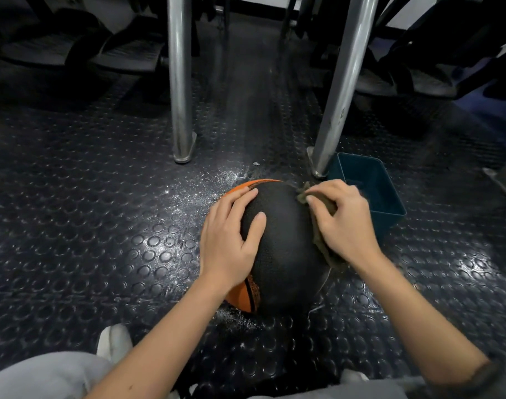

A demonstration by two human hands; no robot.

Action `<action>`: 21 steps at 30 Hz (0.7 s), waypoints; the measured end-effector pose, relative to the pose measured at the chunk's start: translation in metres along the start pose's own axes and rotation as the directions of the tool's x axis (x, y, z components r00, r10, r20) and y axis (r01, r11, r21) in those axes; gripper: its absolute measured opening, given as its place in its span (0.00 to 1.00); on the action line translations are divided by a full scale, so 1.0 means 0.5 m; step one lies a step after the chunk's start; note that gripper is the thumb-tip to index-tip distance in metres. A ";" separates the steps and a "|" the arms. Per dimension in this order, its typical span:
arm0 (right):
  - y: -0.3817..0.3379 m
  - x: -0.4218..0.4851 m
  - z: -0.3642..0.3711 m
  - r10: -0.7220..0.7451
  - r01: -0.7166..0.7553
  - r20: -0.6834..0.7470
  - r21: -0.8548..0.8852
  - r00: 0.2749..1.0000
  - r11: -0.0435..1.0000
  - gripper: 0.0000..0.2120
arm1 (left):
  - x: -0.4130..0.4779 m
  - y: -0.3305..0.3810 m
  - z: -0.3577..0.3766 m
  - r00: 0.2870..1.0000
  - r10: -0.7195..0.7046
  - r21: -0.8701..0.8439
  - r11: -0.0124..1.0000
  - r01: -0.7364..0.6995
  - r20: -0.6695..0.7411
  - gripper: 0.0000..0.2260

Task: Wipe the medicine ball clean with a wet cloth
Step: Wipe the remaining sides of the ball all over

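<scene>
Medicine ball (283, 226) sits on the studded rubber floor (102, 226), straight ahead of the knees and short of the two steel legs (179, 82). Teal tub (388, 197) is just beside its far-right side.

Left hand (228, 240): flat on the upper-left of the ball, fingers spread and nearly straight. It's bracing, not gripping.
Right hand (343, 220): fingers curled, bunching the cloth (329, 254) against the ball's right flank, with a tail of cloth hanging below the wrist.

Step looks like mid-wipe on the right side. Notes for doing it well:
- Ball is round on slick rubber, so it'll roll away from the wipe force. Load the left palm down and slightly toward the right hand to counter it.
- Flatten the cloth. A bunched wad only touches a small patch, and the pebbled skin needs full contact and firm pressure.
- Work in overlapping strokes from top to bottom, then rotate the ball with the left hand to bring up a fresh panel. Orange section (240, 298) at lower left and the underside likely aren't done.
- Re-wet at the tub as needed. Can't tell its water level from here.
- Wet speckle on the floor (205, 185) by the ball's far-left side means less grip there, so watch for slip.
</scene>
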State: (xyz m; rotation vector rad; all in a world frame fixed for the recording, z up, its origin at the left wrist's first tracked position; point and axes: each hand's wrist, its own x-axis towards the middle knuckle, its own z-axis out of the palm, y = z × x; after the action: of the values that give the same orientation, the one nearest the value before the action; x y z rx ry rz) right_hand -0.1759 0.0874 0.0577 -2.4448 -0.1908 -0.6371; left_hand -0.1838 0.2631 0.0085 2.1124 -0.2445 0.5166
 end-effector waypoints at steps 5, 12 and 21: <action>-0.078 -0.049 0.019 -0.379 0.378 0.054 0.037 0.924 0.925 0.09 | -0.002 -0.009 -0.003 0.999 0.049 0.000 0.999 -0.049 0.008 0.23; 0.069 0.011 0.004 0.242 -0.243 0.037 0.055 0.970 0.968 0.06 | -0.006 0.002 -0.002 0.999 0.030 0.016 0.999 -0.031 0.039 0.24; -0.035 0.056 0.021 -0.047 0.042 0.087 0.067 0.995 0.997 0.06 | -0.003 0.014 -0.013 0.991 -0.003 0.038 0.999 -0.002 0.134 0.29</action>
State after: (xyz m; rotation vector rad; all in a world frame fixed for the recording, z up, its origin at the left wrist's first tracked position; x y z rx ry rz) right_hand -0.1521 0.1072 0.0731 -2.4131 -0.2979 -0.5337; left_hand -0.1892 0.2645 0.0162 2.1875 -0.3127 0.3823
